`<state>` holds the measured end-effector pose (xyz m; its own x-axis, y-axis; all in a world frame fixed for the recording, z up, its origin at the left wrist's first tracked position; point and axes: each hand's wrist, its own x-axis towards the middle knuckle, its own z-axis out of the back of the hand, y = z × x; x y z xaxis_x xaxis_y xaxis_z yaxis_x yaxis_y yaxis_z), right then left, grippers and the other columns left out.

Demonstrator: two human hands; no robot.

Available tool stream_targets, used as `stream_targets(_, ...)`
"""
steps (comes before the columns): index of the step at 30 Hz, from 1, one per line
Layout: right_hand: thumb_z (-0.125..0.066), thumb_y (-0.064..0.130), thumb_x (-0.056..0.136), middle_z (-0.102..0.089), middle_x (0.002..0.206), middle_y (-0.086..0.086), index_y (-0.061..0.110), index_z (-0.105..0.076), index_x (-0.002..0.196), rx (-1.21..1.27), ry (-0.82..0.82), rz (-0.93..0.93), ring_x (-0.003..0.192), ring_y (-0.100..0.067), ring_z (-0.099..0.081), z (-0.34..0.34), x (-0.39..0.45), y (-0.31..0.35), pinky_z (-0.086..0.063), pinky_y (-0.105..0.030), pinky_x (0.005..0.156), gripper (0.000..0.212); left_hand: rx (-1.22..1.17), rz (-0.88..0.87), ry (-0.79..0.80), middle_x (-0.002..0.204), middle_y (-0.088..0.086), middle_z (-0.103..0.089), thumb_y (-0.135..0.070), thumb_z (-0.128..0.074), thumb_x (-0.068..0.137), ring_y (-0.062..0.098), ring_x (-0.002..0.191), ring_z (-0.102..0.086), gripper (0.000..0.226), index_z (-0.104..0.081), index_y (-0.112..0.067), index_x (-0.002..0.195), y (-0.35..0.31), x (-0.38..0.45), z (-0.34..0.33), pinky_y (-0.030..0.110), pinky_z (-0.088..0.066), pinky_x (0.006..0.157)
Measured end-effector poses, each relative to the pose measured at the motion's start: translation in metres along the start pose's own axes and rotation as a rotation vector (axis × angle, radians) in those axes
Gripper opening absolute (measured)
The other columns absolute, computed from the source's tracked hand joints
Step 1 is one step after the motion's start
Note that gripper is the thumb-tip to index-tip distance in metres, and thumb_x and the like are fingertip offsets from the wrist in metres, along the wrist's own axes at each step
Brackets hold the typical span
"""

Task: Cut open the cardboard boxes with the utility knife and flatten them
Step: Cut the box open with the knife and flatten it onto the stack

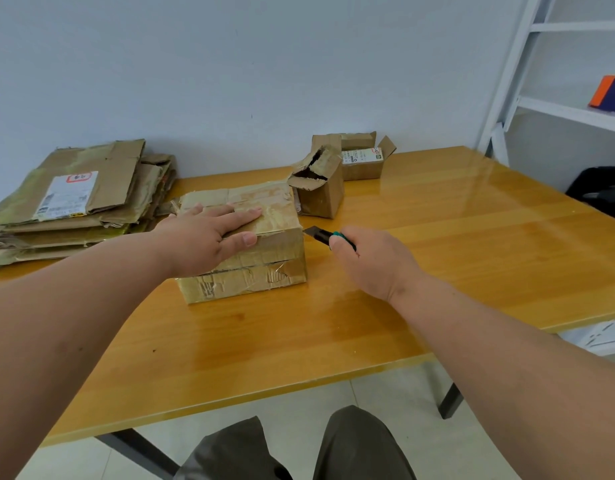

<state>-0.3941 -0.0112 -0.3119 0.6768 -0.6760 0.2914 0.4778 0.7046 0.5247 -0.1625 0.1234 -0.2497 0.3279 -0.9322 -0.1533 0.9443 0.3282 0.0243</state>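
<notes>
A taped brown cardboard box (261, 271) stands on the wooden table (437, 271) in front of me. My left hand (209, 237) lies flat on its top, fingers straight, pressing down. My right hand (372, 261) grips a green and black utility knife (325, 234) just right of the box. The blade tip points at the box's upper right edge, almost touching it. A dark slit runs along the box's front face.
A stack of flattened cardboard (77, 202) lies at the table's left back. A torn upright box (320, 188) and a small open box (363, 157) stand behind. A white shelf frame (521, 81) rises at the right. My knees (299, 448) are below the table edge.
</notes>
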Motion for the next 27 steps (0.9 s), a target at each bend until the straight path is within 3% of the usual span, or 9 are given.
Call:
stream_targets(4,-0.033,0.044,0.100,-0.050,0.063,0.005,0.024,-0.040,0.071,-0.080,-0.017,0.053,0.056,-0.015,-0.046,0.000,-0.003,-0.006,-0.028,-0.030,0.049,0.035,0.012,0.001,0.000,0.162,-0.009,-0.007,-0.082,-0.001,0.067,0.033,0.148,-0.004,0.078,0.003,-0.063,0.142,-0.003,-0.001,0.000,0.058,-0.012,0.117)
stream_targets(9,-0.032,0.055,0.098,-0.047,0.065,0.012,0.030,-0.039,0.076,-0.505,0.122,0.202,0.056,-0.005,-0.044,-0.009,-0.017,-0.020,-0.027,-0.027,0.047,0.034,0.004,0.002,-0.002,0.162,-0.009,-0.006,-0.081,-0.003,0.069,0.033,0.148,-0.003,0.076,0.003,-0.063,0.142,-0.005,-0.002,0.000,0.058,-0.010,0.117)
stream_targets(14,-0.034,0.054,0.099,-0.053,0.069,0.009,0.028,-0.041,0.073,-0.368,0.182,0.082,0.060,-0.010,-0.050,-0.005,-0.004,-0.015,-0.028,-0.030,0.050,0.037,-0.001,0.003,-0.006,0.162,-0.009,-0.006,-0.082,-0.002,0.067,0.032,0.148,-0.003,0.077,0.003,-0.063,0.141,-0.002,-0.001,-0.001,0.058,-0.010,0.117)
stream_targets(19,-0.041,0.049,0.099,-0.052,0.068,0.004,0.025,-0.042,0.073,-0.143,0.070,-0.023,0.060,-0.014,-0.047,0.004,0.000,-0.014,-0.027,-0.031,0.051,0.036,-0.005,0.001,-0.011,0.162,-0.010,-0.006,-0.083,-0.001,0.065,0.032,0.148,-0.003,0.077,0.003,-0.065,0.140,-0.001,0.000,-0.002,0.058,-0.010,0.117)
stream_targets(27,-0.043,0.046,0.099,-0.048,0.064,0.005,0.023,-0.042,0.071,-0.098,-0.008,-0.005,0.057,-0.016,-0.044,-0.001,-0.002,-0.006,-0.027,-0.032,0.050,0.036,-0.003,0.003,-0.020,0.162,-0.010,-0.006,-0.084,-0.001,0.066,0.033,0.148,-0.004,0.076,0.004,-0.065,0.139,0.001,0.000,-0.003,0.059,-0.011,0.117)
